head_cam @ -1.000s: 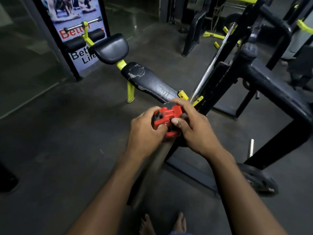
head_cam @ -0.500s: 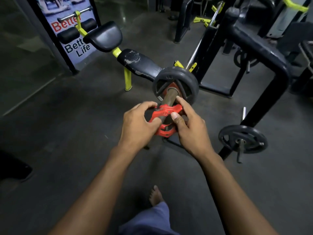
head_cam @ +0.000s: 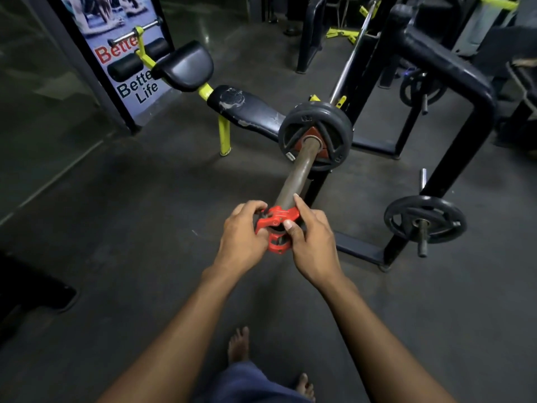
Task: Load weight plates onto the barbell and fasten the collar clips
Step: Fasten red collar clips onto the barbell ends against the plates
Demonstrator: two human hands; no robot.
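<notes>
Head view, item by item.

Red plastic hinged collar clip (head_cam: 276,228): sitting at the near end of the rusty brown steel barbell sleeve (head_cam: 299,173), well apart from the black rubber-coated weight plate with red hub (head_cam: 315,135) already loaded further up.

Left hand (head_cam: 241,242): curling fingers around the clip's left side, thumb pressing on top. Right hand (head_cam: 312,242): pinching the clip's lever between thumb and forefinger, remaining fingers folded beneath (lever latched or not, cannot tell).

Risks, judged: leaving the clip this far out, so letting the plate creep along the bare sleeve; catching skin under the lever while snapping it down; slipping off the sleeve end, landing near the bare feet (head_cam: 238,344) directly below.

Room: plenty of bare sleeve ahead for sliding inward. Crowding on the right from the black tubular steel rack frame (head_cam: 453,62) and the spare black iron plate on its storage peg (head_cam: 424,219). Lying left, beyond the plate, the worn black padded bench with yellow legs (head_cam: 247,109). Open grey concrete floor (head_cam: 130,213) on the left.
</notes>
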